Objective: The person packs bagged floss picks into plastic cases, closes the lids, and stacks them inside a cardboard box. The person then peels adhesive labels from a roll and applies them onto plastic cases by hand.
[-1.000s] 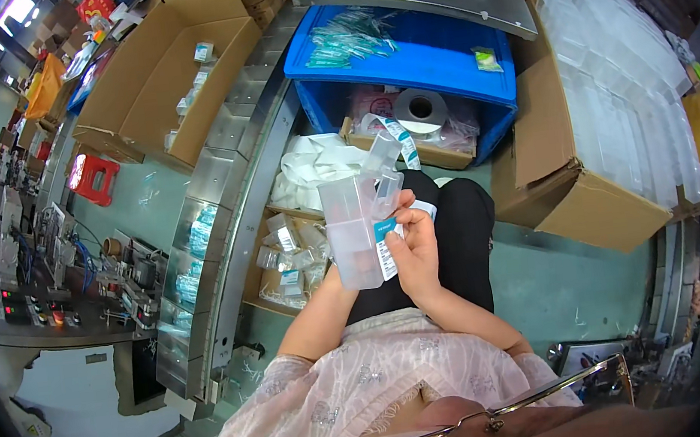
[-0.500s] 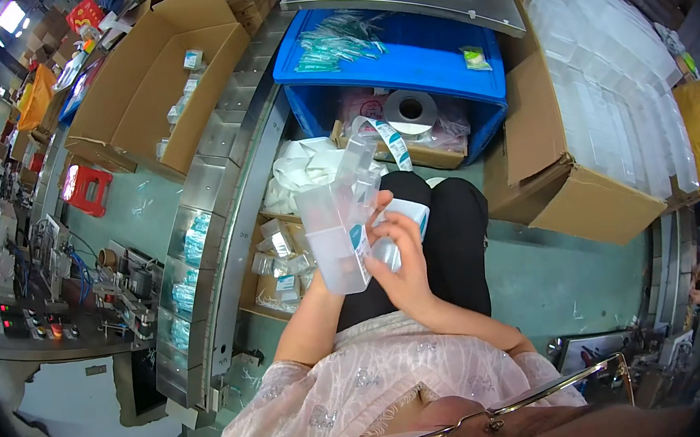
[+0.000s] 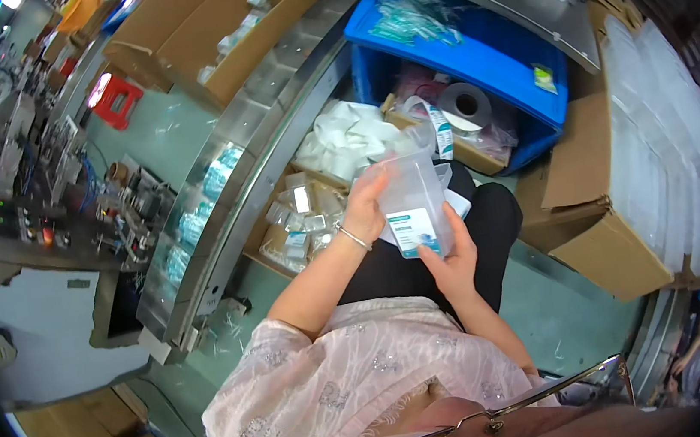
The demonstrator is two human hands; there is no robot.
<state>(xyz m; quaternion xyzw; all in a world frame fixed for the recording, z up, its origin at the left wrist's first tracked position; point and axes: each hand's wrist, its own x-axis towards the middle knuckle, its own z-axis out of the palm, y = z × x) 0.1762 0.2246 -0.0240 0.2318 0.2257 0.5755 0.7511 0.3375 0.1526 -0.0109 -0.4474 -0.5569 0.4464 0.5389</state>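
Note:
I hold a clear plastic box [image 3: 413, 197] over my lap with both hands. My left hand [image 3: 364, 209] grips its left side, a thin bracelet on that wrist. My right hand [image 3: 450, 259] supports the box from below and the right, fingers by a small white and teal label [image 3: 413, 230] stuck on the box's front. A white sheet with more labels [image 3: 454, 203] lies on my dark trousers just behind the box.
A blue crate [image 3: 482, 48] with small bagged parts and a tape roll [image 3: 464, 105] stands ahead. Cardboard boxes [image 3: 601, 224] with stacked clear boxes sit right. A steel conveyor [image 3: 217, 190] runs left, an open carton [image 3: 238, 33] beyond it. Bagged parts [image 3: 299, 224] lie by my knee.
The clear box has turned and come lower toward my lap. My left hand moved onto its upper left side, and the label now shows on the front face.

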